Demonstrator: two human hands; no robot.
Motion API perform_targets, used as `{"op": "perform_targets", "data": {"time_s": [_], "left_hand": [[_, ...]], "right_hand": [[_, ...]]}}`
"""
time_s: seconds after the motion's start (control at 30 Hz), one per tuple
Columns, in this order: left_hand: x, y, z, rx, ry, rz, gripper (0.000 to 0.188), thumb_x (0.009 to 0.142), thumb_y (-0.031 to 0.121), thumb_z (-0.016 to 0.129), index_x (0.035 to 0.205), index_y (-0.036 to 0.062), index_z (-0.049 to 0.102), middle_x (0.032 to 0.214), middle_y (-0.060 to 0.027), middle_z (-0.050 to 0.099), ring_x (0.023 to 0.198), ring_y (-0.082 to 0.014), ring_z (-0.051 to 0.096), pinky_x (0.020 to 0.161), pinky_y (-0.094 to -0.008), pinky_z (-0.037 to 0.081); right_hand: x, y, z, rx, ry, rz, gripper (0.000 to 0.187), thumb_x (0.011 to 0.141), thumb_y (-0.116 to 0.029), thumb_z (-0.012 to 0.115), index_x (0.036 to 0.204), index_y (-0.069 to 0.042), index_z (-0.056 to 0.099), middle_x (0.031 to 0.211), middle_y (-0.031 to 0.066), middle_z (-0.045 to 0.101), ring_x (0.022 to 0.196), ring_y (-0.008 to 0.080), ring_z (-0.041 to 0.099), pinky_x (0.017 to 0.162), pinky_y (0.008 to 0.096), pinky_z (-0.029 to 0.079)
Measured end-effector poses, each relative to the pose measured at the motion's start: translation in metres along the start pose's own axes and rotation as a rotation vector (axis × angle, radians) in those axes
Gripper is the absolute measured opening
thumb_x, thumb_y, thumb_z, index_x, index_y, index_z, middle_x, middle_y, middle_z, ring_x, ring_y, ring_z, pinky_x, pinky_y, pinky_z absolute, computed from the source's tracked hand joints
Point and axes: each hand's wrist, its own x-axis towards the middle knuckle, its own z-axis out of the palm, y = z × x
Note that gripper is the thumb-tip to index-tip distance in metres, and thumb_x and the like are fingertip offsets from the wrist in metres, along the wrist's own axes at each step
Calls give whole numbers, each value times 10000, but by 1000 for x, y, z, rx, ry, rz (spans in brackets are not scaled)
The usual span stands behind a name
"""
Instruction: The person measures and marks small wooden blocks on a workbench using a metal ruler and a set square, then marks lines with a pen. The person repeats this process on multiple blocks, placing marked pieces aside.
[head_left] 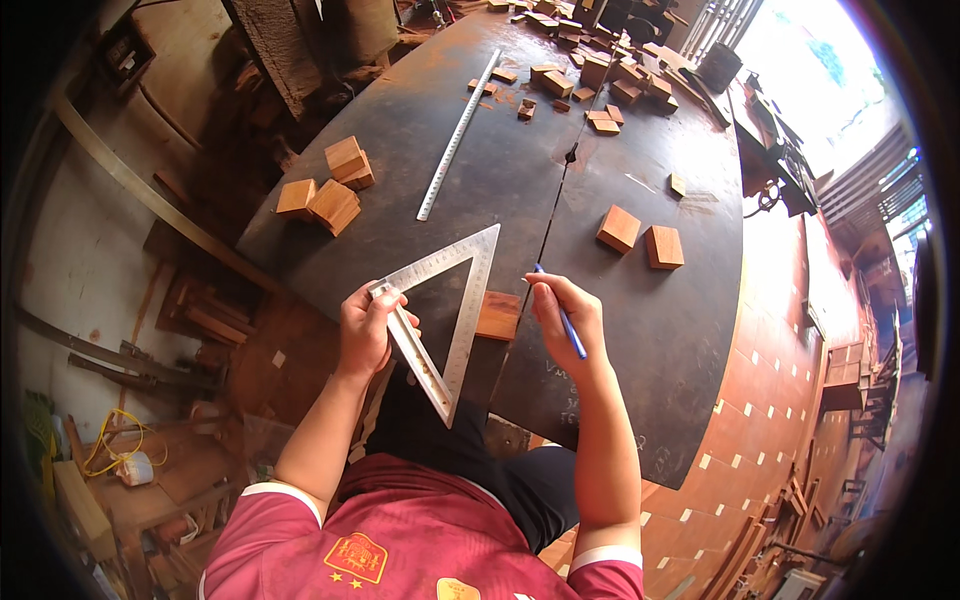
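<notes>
My left hand point(366, 328) is closed on one corner of a silver triangular set square point(463, 330), its thumb over the thick edge. The set square is held over the near edge of the dark table point(400, 160), one tip pointing away from me. In my right hand point(570, 315) is a blue pen point(572, 333), pinched with its point toward the far left. Between the set square and my right hand a flat wooden block point(497, 315) lies at the table's near edge, partly hidden behind the set square.
A steel ruler point(458, 135) lies beyond the set square. Wooden blocks point(335, 205) are grouped at the left, two more blocks point(620, 229) stand at the right, and many offcuts point(595, 70) cover the far end. A narrow seam point(545, 240) runs along the tabletop.
</notes>
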Motion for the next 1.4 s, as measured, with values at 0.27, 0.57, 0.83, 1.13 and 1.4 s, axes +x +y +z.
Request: {"op": "perform_targets", "data": {"time_s": [0.27,0.57,0.83,1.13,1.4], "left_hand": [[-2,-3,5,69,56,7,184,967,191,561,898,22,588,674,-66,615,521,-170,659,480,-316,596],[0,-5,7,70,51,11,197,967,211,545,915,23,572,692,-59,590,517,-159,644,479,-319,589],[-2,-3,11,71,48,-9,197,967,213,538,912,27,571,696,-57,587,520,-158,647,469,-316,582],[-1,-2,14,133,48,45,222,976,230,532,897,26,572,723,-55,582,501,-162,615,487,-291,526],[-3,3,17,191,30,22,249,1011,236,531,896,17,563,758,-57,591,537,-161,642,504,-290,518]], "right_hand": [[-3,-2,4,477,-161,280,69,922,-3,586,982,12,554,799,64,695,715,102,664,672,273,553],[-3,0,11,475,-202,300,35,942,-2,603,940,14,572,814,75,698,727,107,675,667,272,552],[-4,8,18,533,-154,291,48,951,0,573,990,9,546,780,62,664,653,96,622,575,250,486],[-3,10,17,510,-148,295,84,939,6,569,1021,14,555,818,53,658,678,76,601,591,252,483],[-3,5,19,530,-122,309,81,933,8,570,1014,13,566,844,58,683,710,76,613,614,251,492]]}}
